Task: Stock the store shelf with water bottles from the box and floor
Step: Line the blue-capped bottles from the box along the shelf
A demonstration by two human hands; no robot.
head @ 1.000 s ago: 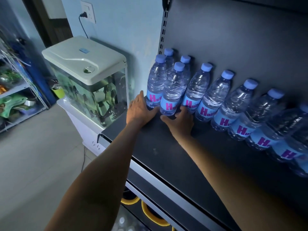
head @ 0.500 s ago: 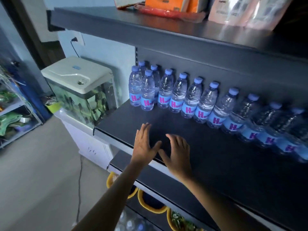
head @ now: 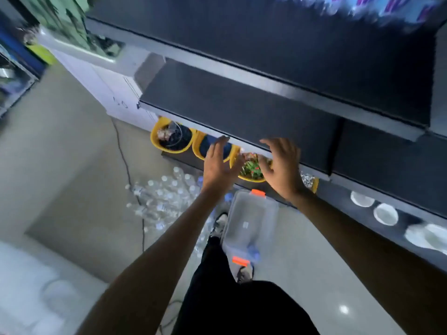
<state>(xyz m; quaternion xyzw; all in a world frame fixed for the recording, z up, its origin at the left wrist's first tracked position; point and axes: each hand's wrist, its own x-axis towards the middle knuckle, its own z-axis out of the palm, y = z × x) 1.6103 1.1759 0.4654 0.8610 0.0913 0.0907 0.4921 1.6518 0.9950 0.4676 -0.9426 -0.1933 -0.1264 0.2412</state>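
Left hand [head: 217,165] and right hand [head: 281,168], fingers [head: 218,148] released, have dropped past shelf [head: 242,110] toward floor [head: 72,165].

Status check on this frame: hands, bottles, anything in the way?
Left grip open, empty; right grip open, empty. Loose bottles on floor beside clear box. Lower shelf edge close ahead of both grips; cable runs through bottle pile.
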